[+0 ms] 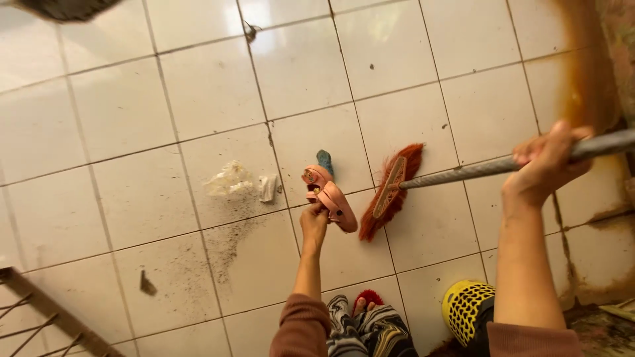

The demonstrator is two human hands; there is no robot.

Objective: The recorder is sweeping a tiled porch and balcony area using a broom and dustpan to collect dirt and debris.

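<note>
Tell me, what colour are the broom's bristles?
Reddish-orange bristles on the broom, seen best in the head view.

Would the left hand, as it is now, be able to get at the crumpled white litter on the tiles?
Probably not at once: the left hand is shut on a pair of pink sandals. The tiles between it and the white litter lie bare apart from dust.

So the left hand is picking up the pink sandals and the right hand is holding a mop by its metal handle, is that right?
Not quite. The head view shows the right hand holding a broom with reddish bristles, not a mop, by its metal handle. The left hand does grip the pink sandals on the tiled floor.
</note>
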